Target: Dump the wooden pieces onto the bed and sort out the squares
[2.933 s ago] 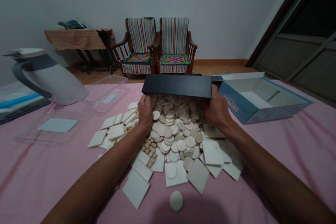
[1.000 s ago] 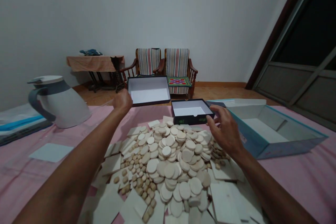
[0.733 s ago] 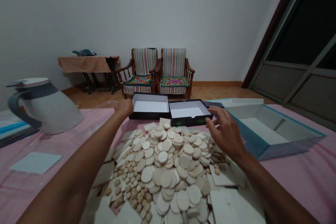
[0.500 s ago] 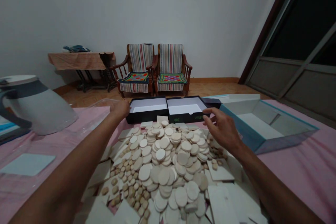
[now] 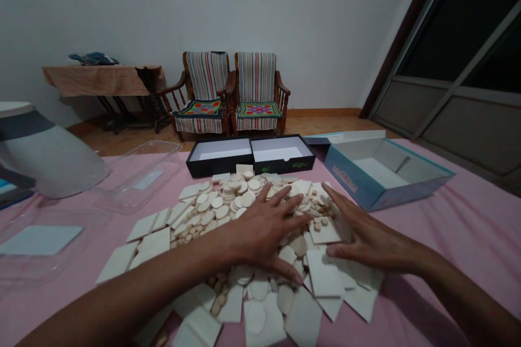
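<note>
A wide heap of pale round discs [image 5: 220, 211] covers the middle of the pink cloth, mixed with flat square tiles [image 5: 324, 275] and small wooden cubes [image 5: 220, 302]. Over the discs lies my left hand [image 5: 266, 230], fingers spread, palm down, touching the heap and hiding part of it. At the heap's right side my right hand [image 5: 358, 233] is open on edge, thumb apart from the fingers, beside the tiles and a few small cubes. Neither hand grips anything. Beyond the heap two black boxes [image 5: 220, 167] with white insides stand side by side, open at the top.
A larger blue box [image 5: 354, 181] stands open at the right. Clear plastic trays [image 5: 134, 195] lie on the left, near a white-and-grey jug [image 5: 61, 160]. Two wooden armchairs [image 5: 255, 87] and a cloth-covered table [image 5: 101, 80] are by the wall.
Both hands have come back from the black boxes. My left hand has moved right and down onto the discs; my right hand has lowered beside the heap. The view has shifted slightly.
</note>
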### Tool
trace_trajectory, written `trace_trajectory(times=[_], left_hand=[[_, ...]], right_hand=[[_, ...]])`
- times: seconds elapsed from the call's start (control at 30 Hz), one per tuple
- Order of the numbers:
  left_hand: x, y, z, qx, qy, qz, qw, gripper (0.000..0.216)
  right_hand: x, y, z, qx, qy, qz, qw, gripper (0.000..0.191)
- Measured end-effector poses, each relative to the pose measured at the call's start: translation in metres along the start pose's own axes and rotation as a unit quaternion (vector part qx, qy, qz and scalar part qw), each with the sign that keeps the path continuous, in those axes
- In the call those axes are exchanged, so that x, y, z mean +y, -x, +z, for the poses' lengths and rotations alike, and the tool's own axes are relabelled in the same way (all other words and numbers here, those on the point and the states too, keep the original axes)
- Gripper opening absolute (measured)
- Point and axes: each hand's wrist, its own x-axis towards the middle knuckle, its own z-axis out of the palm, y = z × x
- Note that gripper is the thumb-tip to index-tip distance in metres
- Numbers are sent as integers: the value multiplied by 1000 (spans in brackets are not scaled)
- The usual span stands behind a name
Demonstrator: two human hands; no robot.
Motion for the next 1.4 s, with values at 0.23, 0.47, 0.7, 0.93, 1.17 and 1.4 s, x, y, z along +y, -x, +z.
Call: trace_trajectory(times=[0.23, 0.47, 0.7, 0.93, 1.17, 1.4], left_hand=[[9, 0, 23, 20, -78, -61, 995, 73], [-1, 30, 15, 34, -88, -101, 990, 51], [-19, 64, 10, 26, -95, -126, 987, 55], [-46, 94, 8, 62, -119, -153, 979, 41], [-82, 116, 8, 77, -144, -195, 967, 43], [-92, 130, 4, 135, -153, -228, 952, 48]], right_hand=[[-16, 16, 29, -66, 54, -23, 996, 116], [-45, -23, 37, -91, 45, -31, 994, 115], [-67, -49, 52, -73, 68, -20, 995, 103], [-84, -67, 63, -59, 88, -4, 994, 91], [-102, -80, 77, -1, 133, -11, 991, 79], [-104, -89, 78, 23, 134, -59, 989, 68]])
